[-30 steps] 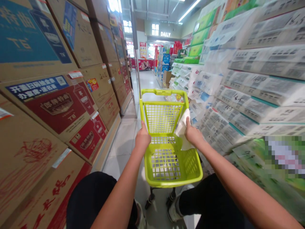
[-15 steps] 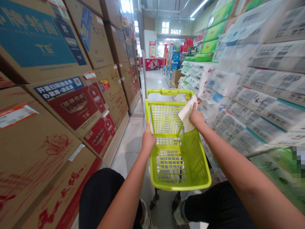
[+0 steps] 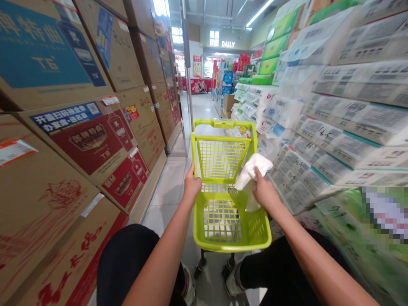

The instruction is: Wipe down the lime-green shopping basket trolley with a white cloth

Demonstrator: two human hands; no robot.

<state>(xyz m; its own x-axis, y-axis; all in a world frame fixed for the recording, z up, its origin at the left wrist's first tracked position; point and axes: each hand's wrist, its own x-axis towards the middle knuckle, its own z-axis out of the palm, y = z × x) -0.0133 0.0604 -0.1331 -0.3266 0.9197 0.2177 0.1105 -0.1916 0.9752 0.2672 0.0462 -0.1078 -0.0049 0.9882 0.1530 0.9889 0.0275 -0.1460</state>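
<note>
A yellow-green plastic shopping basket cart [image 3: 232,245] stands between my knees, its grid floor and back panel showing. My left hand [image 3: 192,186] is closed around the cart's left side edge, thumb resting on the inside. In my right hand [image 3: 265,192] I pinch a crumpled white cloth [image 3: 253,166], which lies over the cart's right side edge. Part of that edge is hidden behind the cloth and hand. The cart's wheels [image 3: 200,267] rest on the floor near my shoes.
Stacked cardboard cartons [image 3: 92,140] line the left side. Packs of wrapped tissue paper [image 3: 338,127] rise close on the right. A metal post [image 3: 188,85] stands just beyond the cart at left. The tiled aisle floor [image 3: 202,104] runs ahead toward a red display [image 3: 199,86].
My right hand has moved down and toward me along the cart's right side with the cloth, which is now more bunched. My left hand keeps its hold on the left edge.
</note>
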